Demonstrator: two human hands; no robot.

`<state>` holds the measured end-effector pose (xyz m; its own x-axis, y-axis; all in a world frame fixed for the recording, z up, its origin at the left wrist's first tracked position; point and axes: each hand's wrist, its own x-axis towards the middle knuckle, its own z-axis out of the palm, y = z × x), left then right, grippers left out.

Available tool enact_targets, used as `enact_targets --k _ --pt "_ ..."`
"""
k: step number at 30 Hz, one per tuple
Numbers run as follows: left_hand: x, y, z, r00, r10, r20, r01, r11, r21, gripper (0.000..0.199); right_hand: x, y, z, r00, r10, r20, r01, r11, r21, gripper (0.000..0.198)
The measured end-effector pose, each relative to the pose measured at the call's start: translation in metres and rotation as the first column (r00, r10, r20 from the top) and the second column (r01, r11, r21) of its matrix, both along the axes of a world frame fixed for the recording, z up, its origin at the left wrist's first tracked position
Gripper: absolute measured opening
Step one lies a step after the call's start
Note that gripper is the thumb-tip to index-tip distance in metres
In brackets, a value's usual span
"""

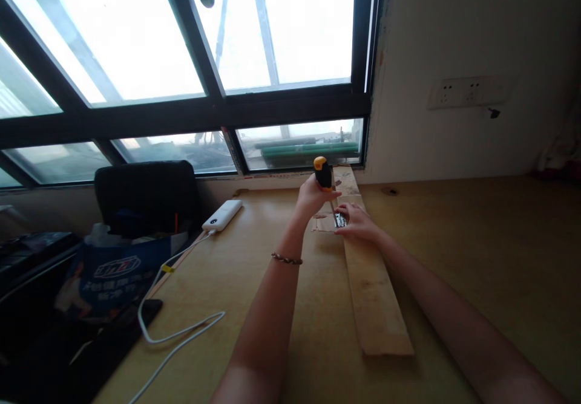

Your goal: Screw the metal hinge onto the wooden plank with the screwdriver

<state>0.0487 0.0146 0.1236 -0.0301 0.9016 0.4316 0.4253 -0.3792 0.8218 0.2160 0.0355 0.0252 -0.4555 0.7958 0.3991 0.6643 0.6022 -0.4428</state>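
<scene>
My left hand (312, 197) is closed around a screwdriver (323, 174) with a yellow and black handle. The screwdriver stands nearly upright, its shaft running down to a small shiny metal piece (340, 219), too small to tell its exact kind. That piece lies at the left side of a long wooden plank (376, 295). With its fingers bent around the metal piece, my right hand (358, 221) holds it against the wood. A short flat piece of wood (321, 224) sticks out left from under the work. The screwdriver's tip is hard to make out.
On the left of the wooden table (254, 283) lies a white power bank (223, 215) with a white cable (181, 337). Beyond the table's left edge are a black chair (145, 192) and a blue bag (113, 277). A window and wall bound the far side.
</scene>
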Motion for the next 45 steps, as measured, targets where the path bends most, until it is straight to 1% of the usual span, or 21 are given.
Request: enact_targets --k 3,6,8,9,11,16,19,21,27,29,30,32,33,36,38,39,41,45 --pt "0.0 -0.003 0.004 0.983 -0.122 0.136 0.127 0.991 -0.033 0.039 0.0 0.0 0.0 1.0 -0.007 0.001 0.007 1.0 -0.001 0.064" --pt "0.0 -0.008 0.008 0.92 -0.265 0.29 0.301 0.949 -0.089 0.037 0.0 -0.001 0.0 1.0 -0.009 -0.003 0.009 1.0 -0.002 0.065" --pt "0.001 -0.012 0.01 0.882 -0.301 0.364 0.362 0.925 -0.113 0.033 0.0 -0.001 0.0 1.0 -0.005 -0.002 0.005 1.0 0.002 0.064" --pt "0.001 -0.013 0.011 0.873 -0.298 0.387 0.367 0.923 -0.117 0.031 0.0 -0.001 0.0 1.0 -0.004 -0.001 0.004 1.0 0.004 0.063" --pt "0.002 -0.015 0.011 0.875 -0.267 0.404 0.336 0.935 -0.112 0.031 0.0 0.0 0.0 1.0 -0.005 0.0 0.005 1.0 0.004 0.063" --pt "0.004 -0.015 0.01 0.939 -0.16 0.305 0.208 0.969 -0.131 0.039 0.0 0.0 0.0 1.0 -0.013 0.005 0.013 1.0 -0.016 0.064" --pt "0.003 -0.013 0.01 0.962 -0.077 0.263 0.128 0.975 -0.18 0.041 0.0 0.0 -0.001 1.0 -0.015 -0.006 0.015 1.0 -0.021 0.064" --pt "0.002 -0.012 0.01 0.969 -0.053 0.241 0.104 0.974 -0.202 0.039 0.0 0.001 -0.001 1.0 -0.009 -0.014 0.008 1.0 -0.019 0.064" --pt "-0.002 -0.012 0.011 0.982 -0.083 0.169 0.111 0.98 -0.163 0.034 -0.001 0.001 0.0 1.0 -0.008 -0.019 0.007 1.0 -0.015 0.062" --pt "-0.001 -0.014 0.013 0.973 -0.128 0.193 0.158 0.976 -0.15 0.034 -0.001 0.001 0.0 1.0 -0.005 -0.018 0.005 1.0 -0.016 0.062" --pt "-0.001 -0.016 0.015 0.962 -0.168 0.217 0.202 0.969 -0.144 0.034 -0.001 0.001 0.0 1.0 -0.005 -0.017 0.005 1.0 -0.017 0.062" --pt "0.001 -0.02 0.017 0.918 -0.286 0.274 0.332 0.934 -0.135 0.037 -0.001 0.0 0.0 1.0 -0.01 -0.015 0.01 1.0 -0.016 0.063" --pt "0.002 -0.022 0.018 0.886 -0.356 0.298 0.408 0.903 -0.135 0.039 0.0 0.0 0.0 1.0 -0.017 -0.013 0.017 1.0 -0.015 0.065" --pt "0.005 -0.029 0.02 0.767 -0.55 0.332 0.619 0.77 -0.154 0.045 0.0 0.001 -0.001 0.999 -0.033 -0.013 0.032 0.999 -0.017 0.068" --pt "0.006 -0.032 0.022 0.706 -0.63 0.323 0.699 0.693 -0.177 0.044 0.0 0.002 -0.001 1.0 -0.021 -0.019 0.02 1.0 -0.015 0.067" --pt "0.006 -0.034 0.023 0.69 -0.655 0.308 0.719 0.669 -0.188 0.042 0.0 0.003 -0.001 1.0 -0.007 -0.02 0.007 1.0 -0.011 0.067" --pt "0.005 -0.037 0.025 0.678 -0.683 0.273 0.734 0.646 -0.207 0.036 0.0 0.004 -0.001 1.0 0.015 -0.019 -0.015 1.0 -0.001 0.067" --pt "-0.006 -0.039 0.031 0.687 -0.687 0.236 0.726 0.647 -0.231 0.032 0.0 0.003 -0.001 1.0 0.003 -0.013 -0.003 1.0 -0.013 0.07"
